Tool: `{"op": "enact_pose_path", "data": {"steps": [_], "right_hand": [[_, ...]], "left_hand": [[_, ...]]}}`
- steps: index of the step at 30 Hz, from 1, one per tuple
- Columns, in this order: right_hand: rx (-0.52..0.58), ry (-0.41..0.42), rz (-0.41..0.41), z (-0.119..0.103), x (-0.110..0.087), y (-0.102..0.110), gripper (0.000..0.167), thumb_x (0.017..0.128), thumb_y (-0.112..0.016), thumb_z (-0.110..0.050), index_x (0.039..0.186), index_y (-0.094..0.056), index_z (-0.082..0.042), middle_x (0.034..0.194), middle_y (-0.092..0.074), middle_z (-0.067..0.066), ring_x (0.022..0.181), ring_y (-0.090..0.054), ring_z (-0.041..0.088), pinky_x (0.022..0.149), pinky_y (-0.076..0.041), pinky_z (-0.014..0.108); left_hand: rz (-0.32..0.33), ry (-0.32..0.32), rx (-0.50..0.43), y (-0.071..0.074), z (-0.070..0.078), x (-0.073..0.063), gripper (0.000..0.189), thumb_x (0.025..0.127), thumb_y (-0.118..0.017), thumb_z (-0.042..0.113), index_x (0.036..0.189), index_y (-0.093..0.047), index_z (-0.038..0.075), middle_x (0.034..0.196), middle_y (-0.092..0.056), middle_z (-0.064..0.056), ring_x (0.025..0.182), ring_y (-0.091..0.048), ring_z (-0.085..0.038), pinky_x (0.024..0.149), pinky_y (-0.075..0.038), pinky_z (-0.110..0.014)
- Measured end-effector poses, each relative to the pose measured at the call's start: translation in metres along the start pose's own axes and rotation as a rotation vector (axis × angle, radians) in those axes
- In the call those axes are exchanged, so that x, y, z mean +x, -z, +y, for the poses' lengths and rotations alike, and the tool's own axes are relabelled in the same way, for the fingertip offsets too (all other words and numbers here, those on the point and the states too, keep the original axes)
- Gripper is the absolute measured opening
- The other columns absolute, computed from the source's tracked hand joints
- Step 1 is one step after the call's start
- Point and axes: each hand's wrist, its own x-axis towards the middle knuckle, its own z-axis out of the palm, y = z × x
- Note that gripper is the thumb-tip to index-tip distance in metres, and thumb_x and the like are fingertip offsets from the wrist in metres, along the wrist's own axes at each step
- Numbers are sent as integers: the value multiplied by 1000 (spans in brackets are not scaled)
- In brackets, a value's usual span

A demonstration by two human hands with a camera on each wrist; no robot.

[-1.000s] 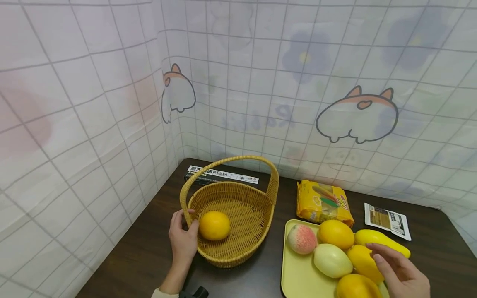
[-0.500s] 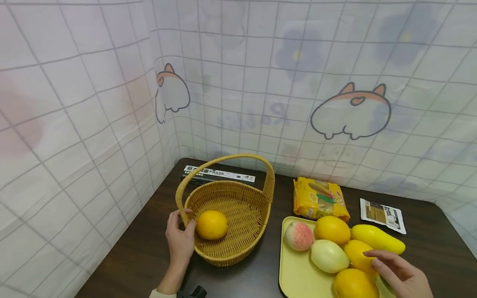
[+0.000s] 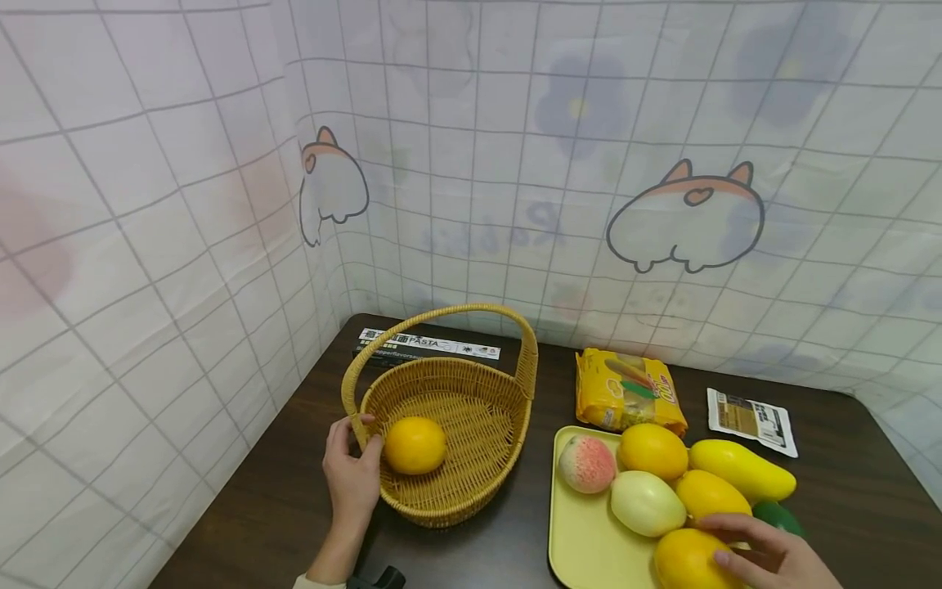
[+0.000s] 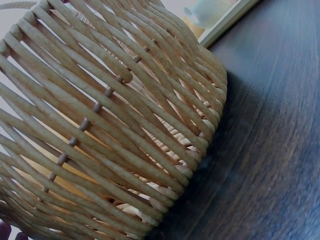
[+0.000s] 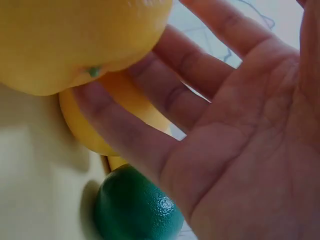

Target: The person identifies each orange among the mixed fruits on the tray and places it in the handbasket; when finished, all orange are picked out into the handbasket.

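My left hand [image 3: 352, 470] holds the left rim of a wicker basket [image 3: 508, 483] near the foot of its tall handle. Inside the basket, close to that hand, lies an orange-yellow fruit [image 3: 415, 446]. In the left wrist view the woven basket wall [image 4: 115, 115] fills most of the frame. My right hand [image 3: 773, 556] is at a second orange-yellow fruit [image 3: 688, 560] on the yellow tray [image 3: 581, 540], fingers extended along its far side and thumb overlapping its right side. The right wrist view shows this fruit [image 5: 80, 40] with its small green stem spot, above my spread fingers [image 5: 125, 130].
Also on the tray are a pink peach [image 3: 586, 465], a pale green fruit [image 3: 648, 503] and more yellow fruits [image 3: 653, 451]. A mango-like fruit [image 3: 743, 470] and dark green fruit [image 3: 776, 517] lie rightward. Behind stand a pasta box [image 3: 434, 348], yellow packet [image 3: 629, 391] and white pouch [image 3: 751, 421].
My right hand has come down and left from above the tray's right side to the front fruit, uncovering the dark green one. The left hand stays on the basket; the view shifts slightly.
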Motion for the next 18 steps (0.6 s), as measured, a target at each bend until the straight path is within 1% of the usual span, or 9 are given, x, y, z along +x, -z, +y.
{"op": "enact_pose_path", "data": {"steps": [2, 4, 8, 11, 14, 16, 17, 18], "right_hand": [[42, 20, -78, 3, 0, 3, 41, 99, -56, -16, 136, -51, 1, 115, -62, -24, 101, -62, 5, 83, -53, 27], [59, 44, -147, 5, 1, 5, 40, 100, -54, -12, 138, -49, 0, 119, -60, -26, 104, -60, 2, 85, -52, 26], [30, 125, -251, 6, 4, 7, 42, 100, -51, -5, 140, -44, 3, 127, -55, -28, 109, -53, -5, 87, -49, 22], [86, 135, -347, 8, 6, 7, 43, 101, -48, -3, 143, -42, 0, 130, -53, -27, 111, -52, -4, 88, -47, 22], [141, 124, -431, 11, 8, 7, 47, 99, -49, 0, 145, -40, -6, 131, -51, -28, 112, -52, -3, 89, -48, 23], [136, 121, -464, 14, 10, 6, 50, 98, -51, 0, 146, -40, -9, 131, -49, -30, 112, -52, -2, 89, -47, 23], [123, 115, -472, 14, 11, 6, 52, 98, -52, 0, 147, -39, -9, 131, -49, -31, 111, -52, -2, 89, -47, 22], [88, 117, -464, 15, 11, 5, 53, 97, -54, -1, 147, -38, -8, 130, -48, -33, 110, -52, -2, 88, -46, 21]], "left_hand": [[-2, -1, -3, 0, 0, 0, 20, 82, -63, -11, 100, -65, -3, 103, -59, -23, 88, -58, -34, 72, -40, -13], [-6, -1, -4, 0, -1, 0, 20, 82, -63, -11, 100, -65, -2, 104, -59, -23, 88, -58, -33, 72, -40, -13], [-2, -1, -1, -1, -1, 0, 21, 82, -63, -12, 100, -65, -2, 103, -59, -23, 86, -58, -31, 71, -40, -14], [2, -2, 4, -1, -2, 0, 21, 82, -63, -12, 100, -65, -1, 102, -59, -22, 87, -58, -30, 71, -40, -13], [2, -5, 7, 0, -2, 0, 21, 82, -63, -11, 99, -65, 0, 102, -59, -22, 87, -58, -31, 70, -40, -13], [2, -8, 6, 0, -2, 0, 21, 82, -63, -11, 99, -65, 0, 102, -59, -22, 87, -58, -32, 70, -40, -13], [2, -9, 7, 0, -2, 0, 21, 82, -63, -11, 99, -65, 0, 102, -59, -22, 87, -58, -32, 71, -40, -13], [2, -9, 5, 0, -2, 0, 21, 82, -63, -12, 99, -65, 0, 102, -59, -22, 88, -57, -32, 71, -40, -13]]}}
